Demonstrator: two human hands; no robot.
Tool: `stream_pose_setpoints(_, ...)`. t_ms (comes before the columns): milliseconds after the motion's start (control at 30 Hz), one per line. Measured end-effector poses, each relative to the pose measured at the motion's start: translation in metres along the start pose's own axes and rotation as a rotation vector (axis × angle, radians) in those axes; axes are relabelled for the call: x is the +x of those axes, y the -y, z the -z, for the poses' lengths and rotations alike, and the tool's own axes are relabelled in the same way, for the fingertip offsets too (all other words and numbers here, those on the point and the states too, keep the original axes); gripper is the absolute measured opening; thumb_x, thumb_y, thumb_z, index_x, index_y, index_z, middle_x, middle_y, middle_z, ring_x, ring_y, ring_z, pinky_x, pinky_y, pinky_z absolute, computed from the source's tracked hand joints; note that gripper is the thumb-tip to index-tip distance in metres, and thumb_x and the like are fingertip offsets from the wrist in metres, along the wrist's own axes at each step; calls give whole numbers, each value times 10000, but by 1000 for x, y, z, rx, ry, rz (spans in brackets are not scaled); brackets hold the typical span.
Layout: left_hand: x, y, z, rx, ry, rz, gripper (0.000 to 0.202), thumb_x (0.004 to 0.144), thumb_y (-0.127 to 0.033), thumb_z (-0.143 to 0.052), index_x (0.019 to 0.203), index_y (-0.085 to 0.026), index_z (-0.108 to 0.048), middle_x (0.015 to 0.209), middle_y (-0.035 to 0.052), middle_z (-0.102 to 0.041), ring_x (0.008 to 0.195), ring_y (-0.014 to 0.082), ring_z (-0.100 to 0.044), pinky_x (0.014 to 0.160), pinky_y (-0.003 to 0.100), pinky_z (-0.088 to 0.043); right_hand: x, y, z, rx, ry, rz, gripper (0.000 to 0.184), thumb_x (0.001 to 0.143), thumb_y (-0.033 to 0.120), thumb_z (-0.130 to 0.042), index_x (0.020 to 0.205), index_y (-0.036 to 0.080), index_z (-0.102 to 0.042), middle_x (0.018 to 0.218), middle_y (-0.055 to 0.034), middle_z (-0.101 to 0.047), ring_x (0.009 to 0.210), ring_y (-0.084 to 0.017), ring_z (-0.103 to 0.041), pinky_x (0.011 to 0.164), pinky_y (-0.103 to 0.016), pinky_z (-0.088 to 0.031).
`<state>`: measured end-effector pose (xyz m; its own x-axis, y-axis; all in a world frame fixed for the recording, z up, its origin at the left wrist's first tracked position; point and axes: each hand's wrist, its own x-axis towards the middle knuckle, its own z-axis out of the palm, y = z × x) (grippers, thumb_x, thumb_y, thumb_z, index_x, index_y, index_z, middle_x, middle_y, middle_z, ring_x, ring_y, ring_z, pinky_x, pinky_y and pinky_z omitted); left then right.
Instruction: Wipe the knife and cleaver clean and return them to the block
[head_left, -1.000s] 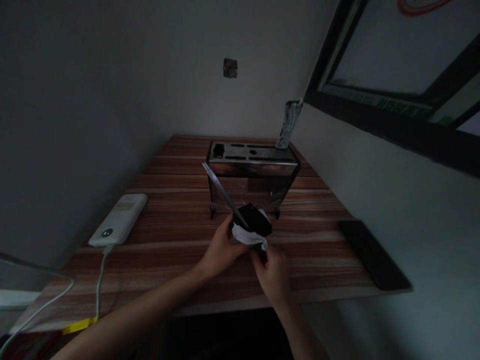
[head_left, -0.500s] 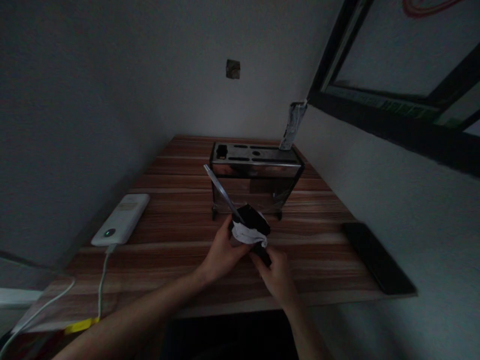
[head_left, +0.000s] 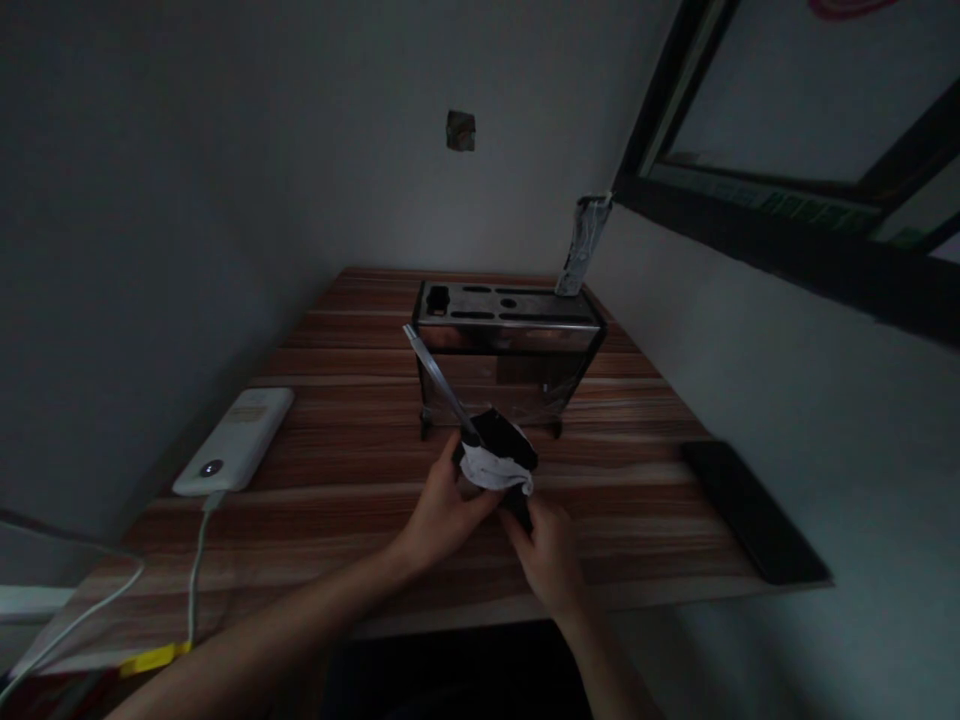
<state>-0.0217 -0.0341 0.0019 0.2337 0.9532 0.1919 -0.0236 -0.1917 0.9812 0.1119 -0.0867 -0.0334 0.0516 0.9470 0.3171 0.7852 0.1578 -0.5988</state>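
My left hand (head_left: 442,505) is closed around a black, flat-looking piece (head_left: 501,436) with a slim silver metal rod (head_left: 435,375) slanting up to the left from it. A white cloth (head_left: 491,468) is wrapped across the black piece. Low on the same piece, my right hand (head_left: 547,550) pinches its dark lower end near the cloth. What kind of tool this is I cannot make out in the dim light. Just behind the hands stands a holder with a slotted metal top (head_left: 491,305) and see-through front, resembling a knife block.
A grey, plastic-looking upright piece (head_left: 583,245) rises at the holder's back right corner. On the wood-grain table (head_left: 330,400) lie a white power bank (head_left: 236,440) with a cable (head_left: 196,570) at left, and a black phone (head_left: 754,512) at the right edge. Walls border both sides.
The view has shifted slightly, so everything sits a little further left. Both hands keep their hold on the black piece and cloth, with hardly any movement.
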Motion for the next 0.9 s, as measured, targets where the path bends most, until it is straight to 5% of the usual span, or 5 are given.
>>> stream_pose_setpoints(300,-2,-6,-1,-85,16,39,434,618,-245,-737,992,-170,-531,938,69,-682,862,206,-653,746,303,-529,-2,2,0,-9,-43,-31,177,807,213,-482,841,159,-647,679,-78,-687,620,-210,-652,567,-250,-424)
stream_pose_setpoints(900,16,-22,16,-106,-135,25,426,543,-254,-776,917,-152,-597,893,70,-709,824,225,-662,730,319,-538,-2,-2,-4,76,-18,-39,377,878,437,-432,878,150,-675,699,-105,-710,633,-230,-685,559,-243,-463)
